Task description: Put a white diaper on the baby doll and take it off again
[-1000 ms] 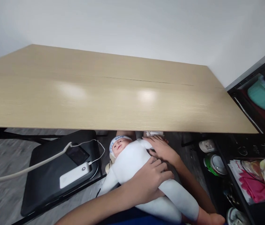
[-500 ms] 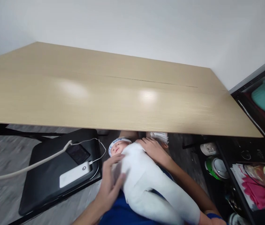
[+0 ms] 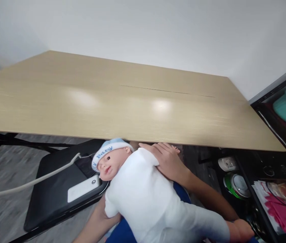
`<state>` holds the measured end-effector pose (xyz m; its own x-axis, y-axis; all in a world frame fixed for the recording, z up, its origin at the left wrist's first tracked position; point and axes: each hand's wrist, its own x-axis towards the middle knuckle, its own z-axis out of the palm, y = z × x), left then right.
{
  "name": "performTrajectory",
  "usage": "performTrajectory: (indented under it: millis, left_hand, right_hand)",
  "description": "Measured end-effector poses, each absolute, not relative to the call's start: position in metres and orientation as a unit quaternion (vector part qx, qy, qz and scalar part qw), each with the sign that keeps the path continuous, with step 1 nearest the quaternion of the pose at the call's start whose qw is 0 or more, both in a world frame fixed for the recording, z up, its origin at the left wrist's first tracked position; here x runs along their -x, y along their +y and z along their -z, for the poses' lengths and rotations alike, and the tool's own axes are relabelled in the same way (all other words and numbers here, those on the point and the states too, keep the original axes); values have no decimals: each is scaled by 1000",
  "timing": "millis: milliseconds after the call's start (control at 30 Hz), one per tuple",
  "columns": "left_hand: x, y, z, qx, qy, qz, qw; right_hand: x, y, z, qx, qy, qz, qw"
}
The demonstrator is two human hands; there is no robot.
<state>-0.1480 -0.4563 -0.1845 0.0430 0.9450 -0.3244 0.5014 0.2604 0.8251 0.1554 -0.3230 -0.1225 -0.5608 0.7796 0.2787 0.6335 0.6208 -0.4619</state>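
Both hands support the baby doll [image 3: 140,189], tilted across the lap below the worktop [image 3: 132,114]: right hand [image 3: 170,162] around its upper arm, left hand [image 3: 104,219] beneath the other (fingers hidden). Cap [image 3: 111,146] already on; visible foot [image 3: 242,230] bare.

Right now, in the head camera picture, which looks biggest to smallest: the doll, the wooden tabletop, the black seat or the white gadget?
1. wooden tabletop
2. doll
3. black seat, partly covered
4. white gadget

The doll being nearer may exaggerate its size.
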Motion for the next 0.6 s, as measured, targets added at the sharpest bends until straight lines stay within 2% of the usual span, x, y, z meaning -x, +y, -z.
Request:
performTrajectory:
  millis: [133,333,467,600]
  left_hand:
    - [150,-406,138,-596,600,-246,473]
    - [124,-283,77,-730,489,-158,450]
    - [104,-198,68,-785,444,-133,410]
    - [87,-147,66,-804,452,-100,372]
  right_hand:
    - [-189,-321,94,473,-834,-121,258]
    - [-239,-279,76,573,-788,-32,224]
    - [-260,-242,90,622,-762,4,182]
    - [-283,-208,112,637,-747,7,189]
